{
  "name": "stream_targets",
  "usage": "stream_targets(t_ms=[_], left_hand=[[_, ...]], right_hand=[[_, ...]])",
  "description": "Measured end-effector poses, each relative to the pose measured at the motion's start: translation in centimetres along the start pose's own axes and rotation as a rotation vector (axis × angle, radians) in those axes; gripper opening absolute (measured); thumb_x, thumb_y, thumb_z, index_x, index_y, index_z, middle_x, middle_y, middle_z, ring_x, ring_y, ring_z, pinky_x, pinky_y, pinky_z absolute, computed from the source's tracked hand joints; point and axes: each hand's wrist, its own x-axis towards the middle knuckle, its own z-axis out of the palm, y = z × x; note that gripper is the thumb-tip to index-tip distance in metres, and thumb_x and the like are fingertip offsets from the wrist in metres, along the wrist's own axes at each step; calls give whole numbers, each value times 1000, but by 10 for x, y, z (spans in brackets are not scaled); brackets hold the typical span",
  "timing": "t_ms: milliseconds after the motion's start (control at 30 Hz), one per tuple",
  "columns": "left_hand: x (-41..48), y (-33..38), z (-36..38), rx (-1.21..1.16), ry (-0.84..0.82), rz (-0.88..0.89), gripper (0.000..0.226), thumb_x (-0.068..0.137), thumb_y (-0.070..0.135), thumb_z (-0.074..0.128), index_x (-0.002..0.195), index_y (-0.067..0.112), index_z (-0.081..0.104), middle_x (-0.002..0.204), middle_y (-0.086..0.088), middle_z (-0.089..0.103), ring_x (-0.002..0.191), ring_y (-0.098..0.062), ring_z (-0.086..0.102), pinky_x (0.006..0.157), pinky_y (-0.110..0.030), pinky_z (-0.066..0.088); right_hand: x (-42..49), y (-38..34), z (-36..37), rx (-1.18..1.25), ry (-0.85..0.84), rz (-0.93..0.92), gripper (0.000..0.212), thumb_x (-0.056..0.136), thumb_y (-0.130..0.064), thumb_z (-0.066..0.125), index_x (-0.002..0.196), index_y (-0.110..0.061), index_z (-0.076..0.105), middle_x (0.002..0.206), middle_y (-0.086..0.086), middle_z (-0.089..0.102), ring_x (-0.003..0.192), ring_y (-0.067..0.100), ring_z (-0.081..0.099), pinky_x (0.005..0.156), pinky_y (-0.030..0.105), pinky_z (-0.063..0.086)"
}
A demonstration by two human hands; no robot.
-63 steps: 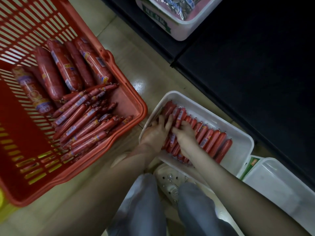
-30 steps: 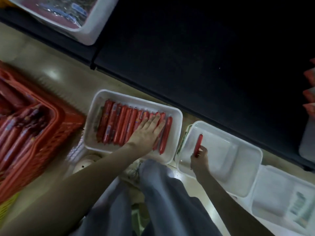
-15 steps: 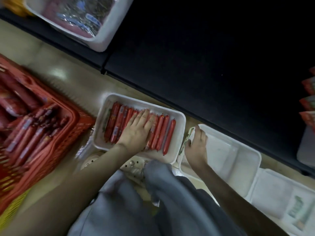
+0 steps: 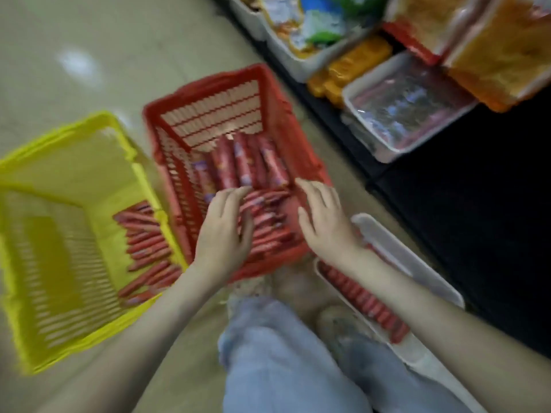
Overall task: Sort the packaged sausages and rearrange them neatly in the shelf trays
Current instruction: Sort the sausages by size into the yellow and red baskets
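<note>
Fingers (image 4: pixel 233 196) on our left hand (image 4: pixel 222 234) and right hand (image 4: pixel 326 226) spread over the sausages (image 4: pixel 269 234), holding nothing. We should grab a few, lined up

Red sausages (image 4: pixel 262 222) lie under the fingers (image 4: pixel 238 193) in a red slatted basket (image 4: pixel 208 114); left of them a yellow basket (image 4: pixel 59 144), right a white tray (image 4: pixel 417 263).
</note>
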Motion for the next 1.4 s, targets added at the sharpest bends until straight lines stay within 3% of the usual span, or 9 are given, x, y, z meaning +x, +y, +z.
stream_targets(t_ms=[133,267,433,567,667,800,900,1167,1400], left_hand=[[-41,-134,-36,145,39,-284,39,87,9,41,121,-7,53,109,-23,56,104,-30,49,93,-34,38],[-89,-259,-31,441,-369,-582,79,74,20,76,141,0,39,127,-22,48,110,-39,53,91,-42,46],[-109,-320,-4,815,-890,-457,87,96,38,47,150,16,-17,158,-15,-17,148,-31,-5,117,-51,7],[-85,-348,21,879,-803,-373,97,90,43,51,149,20,-22,158,-13,-20,147,-27,-13,115,-54,-2],[-70,-358,29,960,-828,-360,104,83,46,60,151,15,-12,160,-14,0,148,-29,1,114,-57,-1],[-67,-363,27,936,-836,-407,87,84,36,63,148,7,11,141,-10,35,127,-28,39,106,-43,36],[-83,-361,28,843,-803,-485,67,90,25,57,143,8,19,139,-13,34,125,-30,39,89,-34,48],[-89,-357,36,854,-735,-437,53,95,16,48,142,8,24,138,-14,36,116,-30,47,86,-35,47],[-106,-363,41,928,-712,-357,46,97,14,43,138,8,24,140,-21,34,129,-42,39,95,-39,44]], right_hand=[[43,-74,81,-31,-229,-313,56,89,-29,43,140,-7,41,134,13,53,122,25,44,104,38,31],[63,-115,164,-87,-364,-505,64,90,-39,42,148,-15,28,148,8,41,138,22,30,112,45,19],[67,-126,212,-168,-408,-592,60,87,-40,43,144,-19,43,149,2,42,143,22,24,114,56,10],[70,-123,211,-177,-393,-631,60,84,-31,43,143,-19,44,147,3,45,143,24,23,113,58,10],[70,-125,211,-194,-422,-621,60,85,-31,43,143,-20,44,145,3,46,143,24,24,114,58,9],[70,-124,209,-183,-436,-610,58,84,-32,45,141,-20,47,139,3,52,142,25,25,115,57,9],[70,-125,209,-190,-441,-614,57,84,-33,44,139,-19,50,134,4,55,141,26,26,115,57,10],[70,-125,208,-187,-446,-604,53,84,-33,44,135,-19,55,129,4,57,140,27,28,114,57,13],[69,-123,210,-161,-440,-615,51,84,-33,45,130,-18,58,129,4,57,140,27,28,113,56,16]])
